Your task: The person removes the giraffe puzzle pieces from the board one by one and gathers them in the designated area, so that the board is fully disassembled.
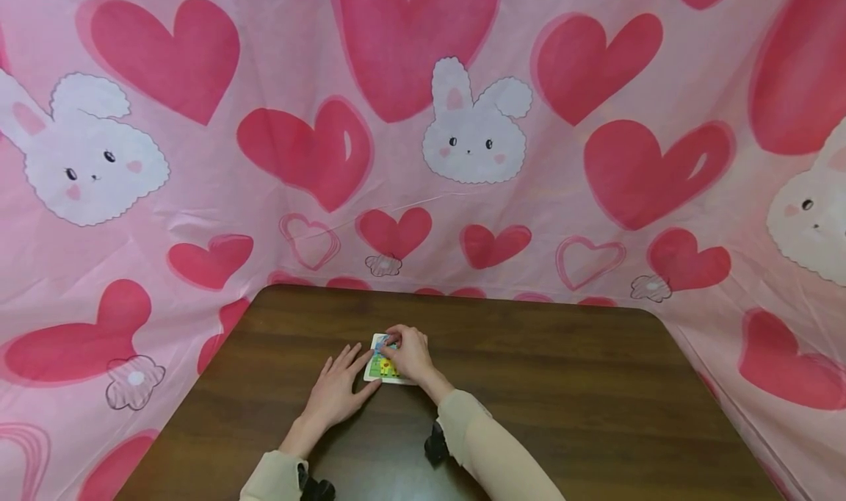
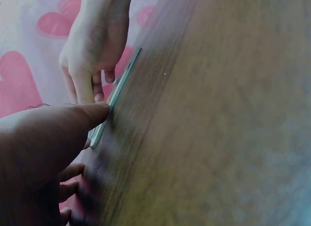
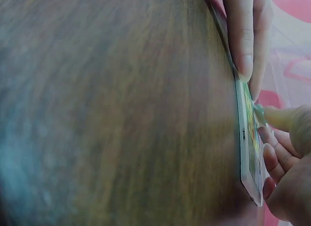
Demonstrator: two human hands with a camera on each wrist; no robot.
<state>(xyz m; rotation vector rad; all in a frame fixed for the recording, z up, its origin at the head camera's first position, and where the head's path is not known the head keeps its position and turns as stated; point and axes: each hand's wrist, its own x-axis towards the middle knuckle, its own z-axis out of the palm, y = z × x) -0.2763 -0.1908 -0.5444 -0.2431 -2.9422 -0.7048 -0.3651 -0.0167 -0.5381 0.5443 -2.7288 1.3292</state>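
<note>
A small, flat puzzle board (image 1: 374, 369) with a white border and a colourful yellow, green and blue picture lies on the brown table. My left hand (image 1: 335, 391) rests at the board's left side, fingers spread and fairly straight; its thumb touches the near edge (image 2: 103, 126). Over the board's upper right part, my right hand (image 1: 413, 354) pinches a small greenish puzzle piece (image 3: 260, 114) between thumb and fingers, right at the picture's surface. Whether the piece sits in the board or just above it, I cannot tell. The right hand covers much of the picture.
The wooden table (image 1: 562, 398) has rounded far corners. Pink cloth (image 1: 410, 192) printed with red hearts and white rabbits hangs behind it and along both sides. A dark device (image 1: 436, 444) is strapped at the right wrist, another (image 1: 317, 488) at the left.
</note>
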